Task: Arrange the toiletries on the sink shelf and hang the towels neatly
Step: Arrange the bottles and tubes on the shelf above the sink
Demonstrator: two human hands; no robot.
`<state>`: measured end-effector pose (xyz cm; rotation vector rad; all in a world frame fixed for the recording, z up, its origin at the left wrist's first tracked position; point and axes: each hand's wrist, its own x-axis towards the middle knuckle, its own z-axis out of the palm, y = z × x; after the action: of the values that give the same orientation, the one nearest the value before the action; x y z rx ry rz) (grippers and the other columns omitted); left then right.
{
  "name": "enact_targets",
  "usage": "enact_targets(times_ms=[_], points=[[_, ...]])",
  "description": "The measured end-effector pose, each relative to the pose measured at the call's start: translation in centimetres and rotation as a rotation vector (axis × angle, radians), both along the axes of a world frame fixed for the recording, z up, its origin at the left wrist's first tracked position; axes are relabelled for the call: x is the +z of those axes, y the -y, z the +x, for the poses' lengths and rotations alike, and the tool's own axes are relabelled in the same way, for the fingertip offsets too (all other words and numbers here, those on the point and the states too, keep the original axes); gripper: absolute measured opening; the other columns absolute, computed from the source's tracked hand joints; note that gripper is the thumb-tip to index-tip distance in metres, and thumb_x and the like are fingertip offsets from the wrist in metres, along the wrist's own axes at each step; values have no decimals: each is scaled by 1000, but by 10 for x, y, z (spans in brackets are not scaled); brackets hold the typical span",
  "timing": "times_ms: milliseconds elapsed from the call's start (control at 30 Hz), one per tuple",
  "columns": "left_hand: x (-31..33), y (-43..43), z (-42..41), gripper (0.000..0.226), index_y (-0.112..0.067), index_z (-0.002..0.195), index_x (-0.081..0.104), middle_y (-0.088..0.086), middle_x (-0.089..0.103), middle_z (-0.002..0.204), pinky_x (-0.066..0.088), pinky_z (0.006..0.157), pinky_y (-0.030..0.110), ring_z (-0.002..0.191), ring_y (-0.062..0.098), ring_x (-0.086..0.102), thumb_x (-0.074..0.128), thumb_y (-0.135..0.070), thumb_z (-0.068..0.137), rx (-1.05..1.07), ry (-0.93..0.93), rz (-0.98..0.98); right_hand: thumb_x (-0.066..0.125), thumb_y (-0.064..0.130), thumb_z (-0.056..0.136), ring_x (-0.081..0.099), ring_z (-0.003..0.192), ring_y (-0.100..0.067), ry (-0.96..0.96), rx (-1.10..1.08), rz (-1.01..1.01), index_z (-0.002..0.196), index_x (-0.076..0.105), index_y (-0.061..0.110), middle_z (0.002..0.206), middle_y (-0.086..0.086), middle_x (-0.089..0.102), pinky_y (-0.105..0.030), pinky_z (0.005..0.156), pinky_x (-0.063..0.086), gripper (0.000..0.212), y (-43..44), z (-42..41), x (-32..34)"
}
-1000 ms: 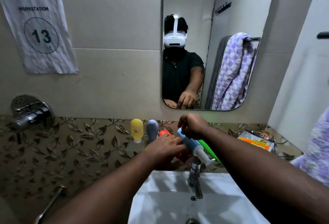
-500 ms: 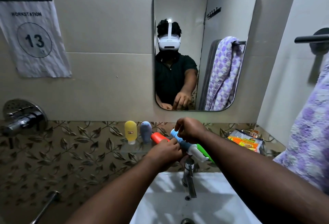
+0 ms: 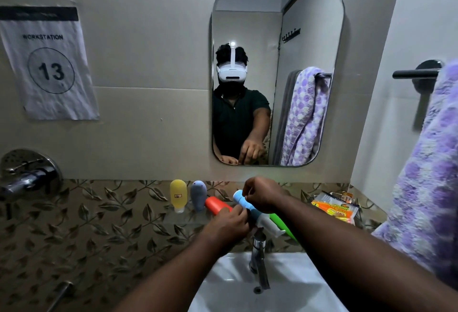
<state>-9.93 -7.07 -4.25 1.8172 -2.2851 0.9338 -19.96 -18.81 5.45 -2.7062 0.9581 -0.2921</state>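
Observation:
On the glass shelf (image 3: 178, 216) above the sink a yellow bottle (image 3: 178, 195) and a grey-blue bottle (image 3: 198, 194) stand cap-down, side by side. A red bottle (image 3: 216, 205) lies tilted to their right; my left hand (image 3: 229, 221) rests against its lower end and partly hides it. My right hand (image 3: 262, 195) pinches the blue bottle (image 3: 241, 198) with a white cap, holding it tilted over the tap. A green bottle (image 3: 281, 223) shows just under my right wrist. A purple patterned towel (image 3: 428, 175) hangs from the dark bar (image 3: 415, 73) at the right.
A chrome tap (image 3: 257, 254) rises over the white sink (image 3: 230, 287) directly below my hands. An orange packet (image 3: 334, 208) lies on the ledge to the right. A mirror (image 3: 277, 34) hangs above, a wall valve (image 3: 27, 175) juts out at left, and a workstation sign (image 3: 47, 63) is taped up.
The view has tilted up and pulled right, bringing the towel and bar into sight. My right hand has shifted along the blue bottle toward its upper end; my left hand stays at the red bottle.

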Motion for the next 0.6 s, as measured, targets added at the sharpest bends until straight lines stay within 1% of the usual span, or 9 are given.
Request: enact_targets(times_ms=[67, 100, 167, 233, 367, 433, 467, 533, 600], points=[[-2, 2, -1, 51, -21, 111, 50, 7, 58, 84, 44, 47, 33, 74, 26, 55, 81, -11, 71, 21, -7, 15, 61, 15, 84, 69, 96, -21, 5, 1, 4, 93, 71, 30, 106, 2, 75, -30, 76, 54, 20, 2, 0, 0], [-4, 3, 0, 47, -21, 110, 55, 7, 58, 85, 43, 47, 33, 74, 26, 55, 80, -11, 72, 35, 11, 22, 62, 15, 84, 69, 96, -21, 6, 1, 7, 92, 71, 30, 106, 2, 75, -31, 77, 55, 19, 3, 0, -1], [-5, 6, 1, 27, -21, 102, 65, 5, 57, 86, 38, 48, 33, 76, 25, 54, 77, -14, 79, 56, 53, 7, 62, 16, 85, 70, 95, -21, 10, -5, 13, 92, 71, 30, 105, 0, 75, -33, 78, 57, 17, 4, 0, -3], [-3, 9, 3, 13, -18, 91, 67, 4, 56, 83, 34, 47, 32, 73, 23, 53, 72, -13, 80, 52, 47, -40, 62, 17, 86, 69, 94, -22, 21, -15, 15, 93, 72, 28, 104, -2, 75, -32, 77, 56, 17, 5, -2, -4], [22, 8, 2, 15, -14, 86, 66, 5, 57, 77, 38, 41, 30, 65, 24, 53, 58, -13, 73, 70, -12, -122, 62, 12, 84, 70, 90, -25, 58, -40, 54, 87, 72, 27, 98, -5, 77, -27, 69, 49, 19, 8, -6, 2], [32, 8, 3, 22, -13, 88, 65, 6, 59, 80, 39, 44, 32, 69, 25, 55, 61, -13, 67, 103, -140, -185, 66, 4, 80, 71, 77, -28, 120, -65, 175, 78, 70, 23, 88, -10, 77, -31, 66, 54, 19, 10, -6, 4], [36, 8, 4, 24, -13, 89, 64, 7, 60, 82, 42, 47, 33, 72, 26, 56, 64, -13, 65, 117, -232, -203, 66, -1, 79, 69, 68, -29, 183, -78, 288, 74, 69, 20, 82, -14, 75, -34, 63, 55, 22, 11, -6, 5], [41, 8, 5, 22, -12, 93, 63, 7, 61, 90, 50, 59, 38, 81, 28, 57, 65, -15, 71, 152, -410, -213, 52, -12, 85, 63, 59, -28, 354, -109, 541, 71, 68, 13, 71, -18, 68, -36, 58, 55, 33, 11, -5, 6], [47, 5, 5, 23, -15, 100, 63, 5, 62, 98, 49, 70, 38, 90, 26, 55, 64, -20, 78, 207, -517, -225, 38, -18, 91, 58, 54, -25, 512, -130, 768, 78, 66, 5, 69, -20, 63, -33, 54, 53, 39, 9, -5, 5]])
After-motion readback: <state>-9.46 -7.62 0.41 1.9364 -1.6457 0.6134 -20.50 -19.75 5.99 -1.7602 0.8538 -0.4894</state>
